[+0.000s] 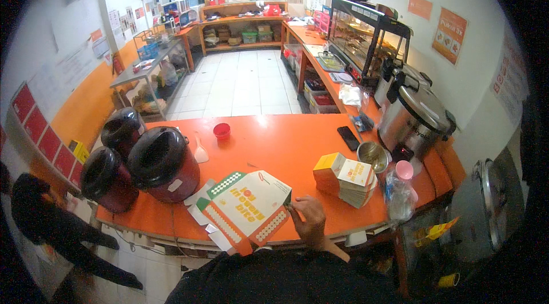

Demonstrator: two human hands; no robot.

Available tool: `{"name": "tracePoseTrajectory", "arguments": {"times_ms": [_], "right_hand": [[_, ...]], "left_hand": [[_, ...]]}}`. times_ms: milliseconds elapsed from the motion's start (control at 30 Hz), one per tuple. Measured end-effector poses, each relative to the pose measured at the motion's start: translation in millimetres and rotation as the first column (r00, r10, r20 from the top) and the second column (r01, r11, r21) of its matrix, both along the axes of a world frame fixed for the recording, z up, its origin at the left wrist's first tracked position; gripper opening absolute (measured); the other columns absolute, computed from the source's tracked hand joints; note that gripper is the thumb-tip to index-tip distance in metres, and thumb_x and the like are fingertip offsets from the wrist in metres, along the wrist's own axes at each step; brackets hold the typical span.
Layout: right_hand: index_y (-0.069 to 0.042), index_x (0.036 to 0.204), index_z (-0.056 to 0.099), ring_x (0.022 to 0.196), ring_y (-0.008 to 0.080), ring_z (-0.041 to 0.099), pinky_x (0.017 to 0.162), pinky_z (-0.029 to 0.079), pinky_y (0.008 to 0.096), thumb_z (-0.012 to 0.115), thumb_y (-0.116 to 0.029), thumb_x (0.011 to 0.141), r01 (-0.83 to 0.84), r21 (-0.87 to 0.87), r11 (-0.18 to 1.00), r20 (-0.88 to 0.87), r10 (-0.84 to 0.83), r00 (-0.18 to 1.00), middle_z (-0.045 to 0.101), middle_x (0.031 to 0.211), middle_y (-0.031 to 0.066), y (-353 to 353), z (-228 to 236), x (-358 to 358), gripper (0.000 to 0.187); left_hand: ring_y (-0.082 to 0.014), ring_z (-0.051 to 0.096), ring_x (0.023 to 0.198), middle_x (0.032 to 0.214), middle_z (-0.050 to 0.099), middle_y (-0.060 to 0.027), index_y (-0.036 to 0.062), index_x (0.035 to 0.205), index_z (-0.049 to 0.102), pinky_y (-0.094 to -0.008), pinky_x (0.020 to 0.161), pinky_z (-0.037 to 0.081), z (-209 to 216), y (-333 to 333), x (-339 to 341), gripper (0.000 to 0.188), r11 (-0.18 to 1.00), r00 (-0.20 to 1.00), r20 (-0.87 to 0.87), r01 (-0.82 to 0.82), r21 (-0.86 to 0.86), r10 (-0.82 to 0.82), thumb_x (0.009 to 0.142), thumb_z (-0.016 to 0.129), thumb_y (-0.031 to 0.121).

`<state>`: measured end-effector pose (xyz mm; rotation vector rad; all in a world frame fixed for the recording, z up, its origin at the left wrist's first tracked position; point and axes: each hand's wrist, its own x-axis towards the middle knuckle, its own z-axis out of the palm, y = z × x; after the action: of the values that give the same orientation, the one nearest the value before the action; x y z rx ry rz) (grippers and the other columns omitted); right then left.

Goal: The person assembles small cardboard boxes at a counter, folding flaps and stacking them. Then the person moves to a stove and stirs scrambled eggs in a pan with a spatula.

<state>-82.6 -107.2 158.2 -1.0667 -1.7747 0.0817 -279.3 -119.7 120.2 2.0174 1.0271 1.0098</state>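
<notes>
A partly folded cardboard food box (249, 204), cream with green, orange and yellow print, lies near the front edge of the orange counter. Several of its flaps stick out flat on the left side. My right hand (309, 219) is at the box's right corner, its fingers bent and pinching the green side flap. My left hand does not show; the dark clothing of my own body fills the lower edge. Right of my hand stands a stack of smaller folded cartons (346, 178) in orange, yellow and white.
Three dark red lidded tubs (166, 164) crowd the counter's left end, near a white rice paddle (201, 150) and a red bowl (222, 131). At right are a phone (347, 139), metal pot (373, 156), pink cup (404, 170) and large steel cooker (414, 118). A person (51, 224) in dark clothes is at far left.
</notes>
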Motion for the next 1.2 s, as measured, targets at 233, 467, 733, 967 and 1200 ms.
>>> {"name": "tracePoseTrajectory", "arguments": {"times_ms": [233,467,733,967,1200], "right_hand": [[-0.005,0.118,0.043,0.122,0.037,0.031,0.096,0.027,0.0536,0.047,-0.018,0.085,0.065,0.191,0.979,0.074,-0.08,0.994,0.032,0.13,0.0236,1,-36,-13,0.035],[-0.004,0.11,0.041,0.095,0.027,0.052,0.071,0.051,0.0359,0.042,-0.022,0.09,-0.321,-0.603,0.73,-0.629,-0.187,0.755,0.045,0.109,0.0149,12,-27,29,0.027],[-0.007,0.1,0.042,0.104,0.0286,0.046,0.071,0.05,0.0371,0.066,-0.014,0.074,-0.117,0.077,0.99,0.128,0.106,0.986,0.045,0.105,0.0123,-8,19,-11,0.037],[-0.001,0.083,0.055,0.074,0.0273,0.057,0.066,0.049,0.0347,0.062,-0.003,0.075,-0.007,0.237,0.971,0.019,0.002,1.0,0.053,0.08,0.0107,-13,22,-10,0.012],[0.001,0.079,0.056,0.074,0.0222,0.055,0.061,0.046,0.031,0.061,-0.003,0.076,0.006,-0.025,1.0,-0.187,-0.011,0.982,0.053,0.078,0.011,-8,10,-10,0.007]], "left_hand": [[-0.024,0.049,0.098,0.108,0.053,-0.0132,0.0035,0.114,0.048,-0.0348,0.081,0.039,-18,4,56,0.047,0.995,0.991,0.127,0.028,0.098,-0.04,0.077,0.061,0.029],[-0.0191,0.055,0.087,0.098,0.06,-0.0064,0.0095,0.101,0.058,-0.0333,0.076,0.045,3,32,25,0.022,0.783,0.959,-0.284,0.172,0.598,0.007,0.083,0.053,0.021],[-0.0156,0.059,0.081,0.087,0.061,-0.0124,0.002,0.109,0.043,-0.027,0.07,0.048,48,25,50,0.023,0.966,0.837,0.536,0.041,-0.254,0.106,0.088,0.046,0.008],[-0.0158,0.061,0.074,0.079,0.062,-0.0121,-0.0006,0.093,0.048,-0.0265,0.064,0.048,48,19,53,0.013,0.968,0.872,0.434,-0.252,0.005,0.225,0.084,0.053,0.006],[-0.0151,0.061,0.064,0.071,0.062,-0.0119,-0.0029,0.078,0.06,-0.0258,0.057,0.047,39,13,53,0.009,0.952,0.907,0.325,-0.302,0.059,0.268,0.075,0.064,0.004]]}}
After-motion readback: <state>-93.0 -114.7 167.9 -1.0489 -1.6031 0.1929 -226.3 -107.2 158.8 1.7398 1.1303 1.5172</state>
